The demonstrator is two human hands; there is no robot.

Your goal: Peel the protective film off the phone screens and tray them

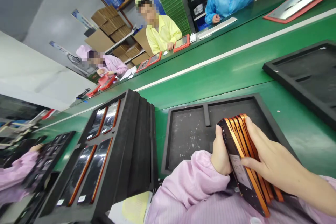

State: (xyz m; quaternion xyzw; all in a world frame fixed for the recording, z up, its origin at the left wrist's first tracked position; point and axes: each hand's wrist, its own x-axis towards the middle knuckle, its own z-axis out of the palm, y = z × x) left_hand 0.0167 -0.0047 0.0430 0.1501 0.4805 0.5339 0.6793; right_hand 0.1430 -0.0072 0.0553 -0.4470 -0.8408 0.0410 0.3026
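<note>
Both my hands grip a stack of several thin dark panels with orange edges [241, 147], held on edge over the near rim of an empty black foam tray [189, 129]. My left hand [219, 154], in a pink sleeve, is closed on the stack's left side. On the right side my right hand [273, 161] wraps it, with the thumb on the front panel's white label. A pile of black foam trays [136, 140] stands to the left, and its top tray holds several glossy orange-edged panels [97, 168].
A green conveyor belt [236, 66] with a white stripe runs past. Another black tray [309, 73] lies at the right. Three people in pink, yellow and blue coats sit across the belt with red trays. A pink-sleeved co-worker handles trays at far left.
</note>
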